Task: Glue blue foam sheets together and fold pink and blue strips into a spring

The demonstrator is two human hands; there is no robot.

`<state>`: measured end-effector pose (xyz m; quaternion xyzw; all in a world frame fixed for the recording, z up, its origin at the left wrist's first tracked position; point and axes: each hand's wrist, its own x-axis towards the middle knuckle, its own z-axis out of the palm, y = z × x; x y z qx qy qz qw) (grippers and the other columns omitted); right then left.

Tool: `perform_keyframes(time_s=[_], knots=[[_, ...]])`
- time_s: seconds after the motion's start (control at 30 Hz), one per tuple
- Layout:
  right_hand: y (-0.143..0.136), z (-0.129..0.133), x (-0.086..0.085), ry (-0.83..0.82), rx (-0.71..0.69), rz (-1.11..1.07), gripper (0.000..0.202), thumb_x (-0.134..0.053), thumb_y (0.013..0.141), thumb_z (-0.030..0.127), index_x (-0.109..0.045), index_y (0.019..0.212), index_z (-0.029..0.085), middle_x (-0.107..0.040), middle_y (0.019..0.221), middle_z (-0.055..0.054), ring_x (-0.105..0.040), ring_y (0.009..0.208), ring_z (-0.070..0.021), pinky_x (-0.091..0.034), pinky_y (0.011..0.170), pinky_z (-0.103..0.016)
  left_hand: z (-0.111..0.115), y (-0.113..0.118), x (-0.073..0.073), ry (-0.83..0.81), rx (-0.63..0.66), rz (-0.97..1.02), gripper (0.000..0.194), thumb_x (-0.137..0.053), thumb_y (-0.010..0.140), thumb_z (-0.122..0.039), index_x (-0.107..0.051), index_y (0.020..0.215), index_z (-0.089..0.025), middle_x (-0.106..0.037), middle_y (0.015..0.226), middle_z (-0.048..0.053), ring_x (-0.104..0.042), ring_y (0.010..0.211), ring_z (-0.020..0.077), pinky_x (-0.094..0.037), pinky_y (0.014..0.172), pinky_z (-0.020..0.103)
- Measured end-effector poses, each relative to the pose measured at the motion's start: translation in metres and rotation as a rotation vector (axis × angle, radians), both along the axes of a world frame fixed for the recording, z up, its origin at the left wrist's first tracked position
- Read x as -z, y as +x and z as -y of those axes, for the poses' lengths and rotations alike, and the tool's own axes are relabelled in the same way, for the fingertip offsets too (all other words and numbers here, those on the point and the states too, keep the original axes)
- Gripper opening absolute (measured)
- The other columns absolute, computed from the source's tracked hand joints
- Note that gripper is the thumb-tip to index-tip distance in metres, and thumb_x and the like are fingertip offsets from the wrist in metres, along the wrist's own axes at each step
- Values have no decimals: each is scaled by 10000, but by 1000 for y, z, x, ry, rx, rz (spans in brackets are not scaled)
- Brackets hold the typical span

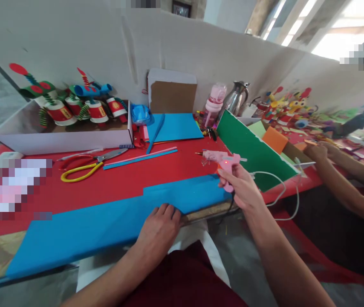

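My right hand [238, 185] is closed around the handle of a pink glue gun [218, 156]. The gun is held above the red tabletop, its nozzle pointing left and a small red light showing on its body. A clear glue stick pokes out of its back end. My left hand [161, 224] rests at the near table edge on a long blue paper sheet [95, 221]. Its fingers are curled in, and whatever may be under them is hidden. Red-and-yellow-handled scissors [97, 164] lie left of thin pink and blue paper strips [140, 157].
A white box [73, 140] holds several paper-cup figures [62, 113]. Behind the strips lie blue sheets [175, 127]. A pink bottle [213, 104] and a metal jug [237, 98] stand near a green-sided box [249, 149]. A white cable [284, 183] hangs right; another person's arms [345, 183] reach in there.
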<state>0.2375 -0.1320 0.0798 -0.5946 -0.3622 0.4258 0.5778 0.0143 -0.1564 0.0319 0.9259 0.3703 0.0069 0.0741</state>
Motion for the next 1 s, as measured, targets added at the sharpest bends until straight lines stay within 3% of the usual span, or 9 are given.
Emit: perform_keyframes(time_s=[0.13, 0.23, 0.37, 0.53, 0.7, 0.77, 0.83, 0.9, 1.0], knots=[[-9, -34, 2, -90, 16, -124, 260, -763, 643, 207, -507, 680, 181, -500, 499, 76, -476, 463, -69, -546, 504, -242, -5, -10, -7, -23, 3, -25, 167, -488, 909, -223, -639, 938, -158, -647, 915, 104, -610, 900, 259, -504, 740, 371], [-11, -40, -1, -142, 29, -139, 174, -696, 710, 172, -528, 664, 164, -504, 493, 57, -481, 458, -74, -553, 484, -245, -29, -21, -13, -21, -24, -6, 213, -426, 911, -137, -637, 919, -167, -649, 895, 85, -617, 837, 214, -486, 699, 306], [-9, -20, -10, -93, 53, -153, 173, -707, 700, 218, -541, 705, 169, -554, 573, 52, -472, 438, -59, -537, 455, -228, -83, -32, -13, -15, -85, 119, 283, -364, 924, -148, -645, 899, -153, -669, 878, 87, -613, 871, 207, -457, 790, 301], [0, 19, -23, -16, 81, -92, 277, -763, 631, 327, -557, 736, 173, -562, 627, 55, -466, 443, -51, -504, 442, -209, -123, -27, -12, -313, -88, 218, 398, -313, 941, -351, -659, 898, -158, -695, 941, 80, -624, 891, 202, -451, 772, 274], [9, 63, -43, 58, 128, -10, 269, -735, 645, 369, -546, 701, 186, -521, 619, 50, -442, 451, -57, -442, 424, -205, -114, -24, -30, -768, -211, 370, 601, -278, 904, -576, -688, 966, -141, -691, 1037, 100, -611, 972, 219, -461, 788, 272], [12, 83, -52, 90, 159, 26, 236, -710, 665, 352, -536, 706, 197, -519, 645, 46, -426, 450, -59, -425, 425, -216, -105, -24, -38, -875, -181, 372, 651, -259, 892, -622, -695, 965, -145, -694, 1016, 100, -615, 935, 219, -470, 742, 277], [17, 104, -58, 116, 178, 90, 200, -672, 703, 344, -525, 710, 209, -513, 657, 41, -414, 448, -66, -414, 428, -231, -93, -23, -44, -914, -58, 317, 667, -221, 906, -608, -697, 973, -145, -701, 955, 101, -624, 848, 207, -475, 690, 283], [21, 122, -61, 120, 195, 151, 183, -637, 741, 352, -517, 711, 216, -506, 649, 36, -421, 455, -79, -412, 433, -243, -79, -18, -42, -825, 139, 275, 574, -255, 934, -524, -689, 1025, -159, -699, 967, 97, -624, 847, 195, -480, 724, 293], [24, 138, -59, 108, 219, 154, 203, -647, 737, 363, -512, 705, 214, -503, 632, 38, -428, 460, -80, -422, 436, -236, -55, -9, -26, -428, 400, 229, 346, -387, 930, -291, -641, 1160, -241, -598, 1264, 77, -530, 1154, 215, -401, 957, 361]])
